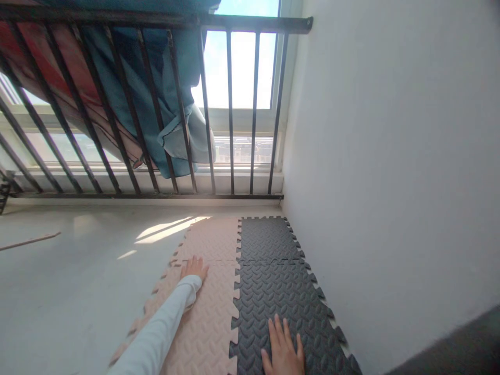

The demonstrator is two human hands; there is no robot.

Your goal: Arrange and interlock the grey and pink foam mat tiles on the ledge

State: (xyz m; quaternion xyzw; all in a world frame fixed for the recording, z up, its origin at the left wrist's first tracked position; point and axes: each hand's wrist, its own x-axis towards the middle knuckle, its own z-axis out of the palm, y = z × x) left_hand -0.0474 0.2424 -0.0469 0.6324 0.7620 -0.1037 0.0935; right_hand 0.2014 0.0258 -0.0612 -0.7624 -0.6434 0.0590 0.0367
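My left hand (194, 268) lies flat with its fingers stretched out on the pink foam mat tiles (207, 317), close to the seam between the near and far tile. My right hand (284, 346) rests with spread fingers on the near black foam mat tile (277, 291). Both mats have a raised leaf-like pattern and toothed puzzle edges. Along the middle line the pink and black tiles meet edge to edge. A far black tile (267, 237) joins the near one at a visible seam. Neither hand holds anything.
A white wall (383, 172) runs along the right of the black tiles. Ahead stand a dark metal railing (230, 114) and a window, with blue and red cloth (128, 88) hanging there. On the pale floor (70, 302) at left lies a thin stick (31, 241).
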